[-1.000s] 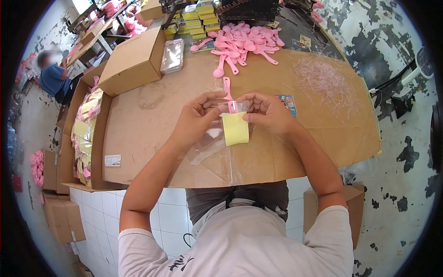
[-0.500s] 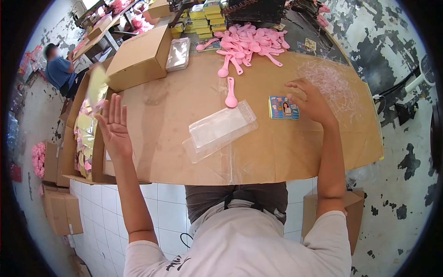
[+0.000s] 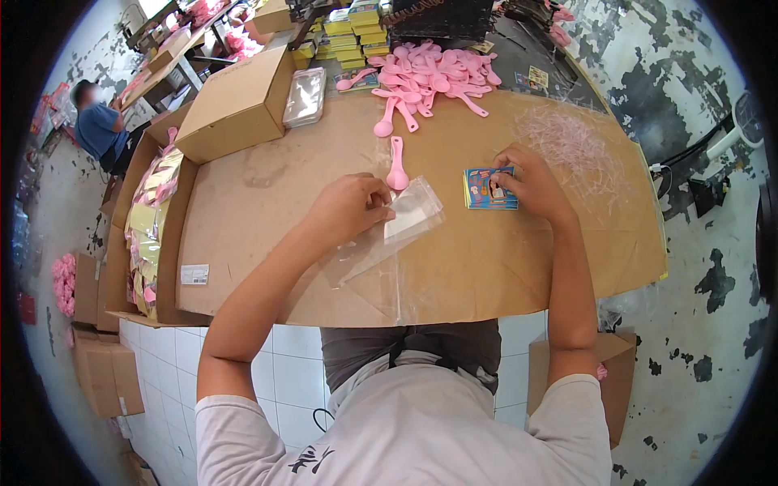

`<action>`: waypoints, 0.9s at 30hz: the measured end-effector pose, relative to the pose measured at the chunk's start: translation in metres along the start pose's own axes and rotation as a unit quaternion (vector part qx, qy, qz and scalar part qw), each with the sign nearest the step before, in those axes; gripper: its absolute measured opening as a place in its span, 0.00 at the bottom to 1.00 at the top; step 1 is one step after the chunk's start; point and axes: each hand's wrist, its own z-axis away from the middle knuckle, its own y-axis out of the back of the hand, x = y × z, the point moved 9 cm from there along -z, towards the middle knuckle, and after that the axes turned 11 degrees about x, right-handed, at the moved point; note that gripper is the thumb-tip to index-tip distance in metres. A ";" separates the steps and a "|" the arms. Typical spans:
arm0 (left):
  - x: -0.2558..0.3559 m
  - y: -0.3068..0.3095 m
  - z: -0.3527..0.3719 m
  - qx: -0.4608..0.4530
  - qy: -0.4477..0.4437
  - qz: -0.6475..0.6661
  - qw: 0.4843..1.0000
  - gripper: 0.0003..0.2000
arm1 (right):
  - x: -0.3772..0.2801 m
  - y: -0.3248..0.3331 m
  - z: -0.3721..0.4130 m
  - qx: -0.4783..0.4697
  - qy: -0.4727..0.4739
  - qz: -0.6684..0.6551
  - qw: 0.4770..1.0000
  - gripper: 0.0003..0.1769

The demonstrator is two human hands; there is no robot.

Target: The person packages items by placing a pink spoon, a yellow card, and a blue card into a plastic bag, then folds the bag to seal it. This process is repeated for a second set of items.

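Observation:
My left hand (image 3: 354, 208) is over the left part of the clear plastic bags (image 3: 415, 212), its fingers bent and pressed together; what they pinch, if anything, is too small to tell. Just above the bags lies a single pink spoon (image 3: 397, 166). My right hand (image 3: 525, 181) rests its fingertips on the small stack of blue printed cards (image 3: 478, 191), thumb and fingers closed at the right side of the top card. Farther back is a heap of pink spoons (image 3: 433, 77).
A closed cardboard box (image 3: 235, 105) and packed clear bags (image 3: 305, 97) stand at back left. An open carton (image 3: 174, 235) of filled packets lines the left edge. Shredded strands (image 3: 571, 146) lie right. Yellow card stacks (image 3: 344, 40) stand behind. A seated person (image 3: 101, 130) is far left.
My left hand has come from the open carton, where a yellowish packet was in the air beside it, to the plastic bags. My right hand has lowered onto the cards and closed its fingers.

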 end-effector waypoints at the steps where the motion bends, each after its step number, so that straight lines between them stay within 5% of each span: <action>1: -0.004 -0.004 -0.002 -0.022 0.019 0.010 1.000 0.13 | -0.001 0.000 0.001 0.005 0.000 0.000 1.000 0.10; 7: 0.003 0.005 0.009 -0.002 0.030 0.134 0.991 0.09 | -0.016 -0.002 0.001 0.029 -0.064 -0.189 0.979 0.08; 10: -0.010 -0.005 0.007 0.037 0.051 0.362 0.930 0.12 | -0.023 -0.029 0.008 0.003 -0.165 -0.367 0.915 0.08; 13: -0.009 -0.010 0.006 -0.003 0.095 0.489 0.867 0.15 | -0.047 -0.032 0.005 0.018 -0.021 -0.113 0.993 0.09; 19: -0.018 -0.026 0.011 -0.061 0.192 0.454 0.868 0.11 | -0.058 -0.047 0.008 -0.005 0.047 -0.075 0.996 0.11; 22: -0.013 -0.023 0.014 -0.039 0.198 0.434 0.878 0.12 | -0.053 -0.041 0.007 0.023 -0.013 -0.137 0.990 0.12; 25: -0.010 -0.027 0.015 -0.029 0.163 0.447 0.879 0.13 | -0.031 -0.052 0.012 0.078 -0.173 -0.343 0.920 0.11; 27: -0.015 -0.032 0.016 -0.037 0.168 0.417 0.892 0.12 | -0.038 -0.053 0.012 0.094 -0.178 -0.380 0.903 0.11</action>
